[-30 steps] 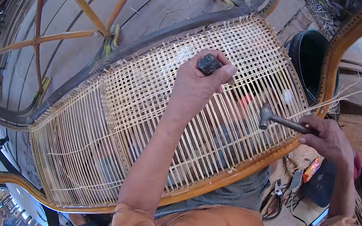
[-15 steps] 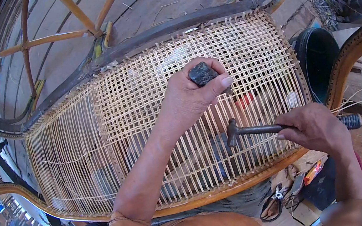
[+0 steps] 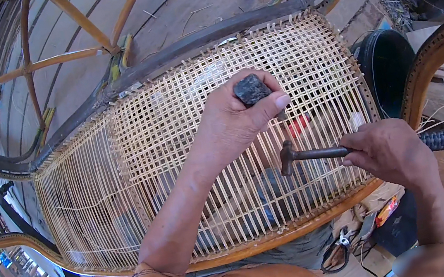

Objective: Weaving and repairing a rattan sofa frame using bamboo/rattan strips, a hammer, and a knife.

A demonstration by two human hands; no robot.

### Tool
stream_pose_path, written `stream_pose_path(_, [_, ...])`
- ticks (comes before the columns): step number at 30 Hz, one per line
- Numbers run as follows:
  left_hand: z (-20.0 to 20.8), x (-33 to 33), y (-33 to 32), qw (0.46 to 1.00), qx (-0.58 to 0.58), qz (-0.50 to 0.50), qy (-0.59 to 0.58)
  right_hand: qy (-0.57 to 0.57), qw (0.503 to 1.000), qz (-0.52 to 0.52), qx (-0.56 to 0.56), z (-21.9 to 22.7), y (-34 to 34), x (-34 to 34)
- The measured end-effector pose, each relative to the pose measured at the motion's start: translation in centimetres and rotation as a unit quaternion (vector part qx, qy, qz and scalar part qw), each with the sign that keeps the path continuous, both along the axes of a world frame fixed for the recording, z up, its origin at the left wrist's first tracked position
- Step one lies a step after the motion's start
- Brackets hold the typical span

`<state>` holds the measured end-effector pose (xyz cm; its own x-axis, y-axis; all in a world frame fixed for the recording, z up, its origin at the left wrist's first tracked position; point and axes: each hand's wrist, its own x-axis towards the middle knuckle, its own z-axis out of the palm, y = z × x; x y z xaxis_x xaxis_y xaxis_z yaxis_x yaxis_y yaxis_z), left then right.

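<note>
Black and blocky, a tool [image 3: 251,89] is clasped by the left hand [image 3: 234,114] above the woven panel [image 3: 169,110], nearer its far edge; the right hand [image 3: 393,151], closed round a hammer [image 3: 319,153], is by its near right corner.

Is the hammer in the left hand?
No: the right hand grips the hammer by its handle, while the left hand holds a dark blocky object.

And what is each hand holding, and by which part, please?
The right hand holds a hammer by the handle, whose end sticks out behind. The left hand holds a dark blocky piece below its exposed top.
</note>
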<state>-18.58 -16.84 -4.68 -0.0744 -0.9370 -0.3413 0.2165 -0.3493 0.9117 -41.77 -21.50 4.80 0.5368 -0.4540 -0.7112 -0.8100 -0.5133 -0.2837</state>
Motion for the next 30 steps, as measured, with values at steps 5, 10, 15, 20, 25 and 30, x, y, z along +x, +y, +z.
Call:
stream_pose_path(5, [-0.6, -0.5, 0.0, 0.999, 0.033, 0.008, 0.001, 0.012, 1.000, 0.005, 0.007, -0.3, -0.3, -0.2])
stream_pose_path(10, [-0.7, -0.5, -0.1, 0.997, -0.029, -0.038, -0.059, -0.049, 0.998, -0.003, -0.034, -1.2, -0.9, -0.2])
stream_pose_path(15, [-0.7, -0.6, -0.3, 0.999, -0.003, -0.022, -0.039, -0.018, 0.999, 0.032, 0.006, -1.4, -1.1, -0.7])
stream_pose_path(20, [-0.4, -0.5, -0.4, 1.000, -0.009, 0.009, -0.020, -0.035, 0.997, -0.008, -0.062, -1.5, -0.8, -0.3])
stream_pose_path(25, [-0.3, -1.0, -0.9, 1.000, 0.001, 0.029, -0.010, 0.009, 0.999, 0.017, -0.030, -0.7, -0.1, -0.5])
stream_pose_path(30, [-1.0, -1.2, -1.1, 1.000, -0.008, 0.014, 0.000, 0.031, 0.999, -0.001, -0.023, -0.5, -0.1, -0.3])
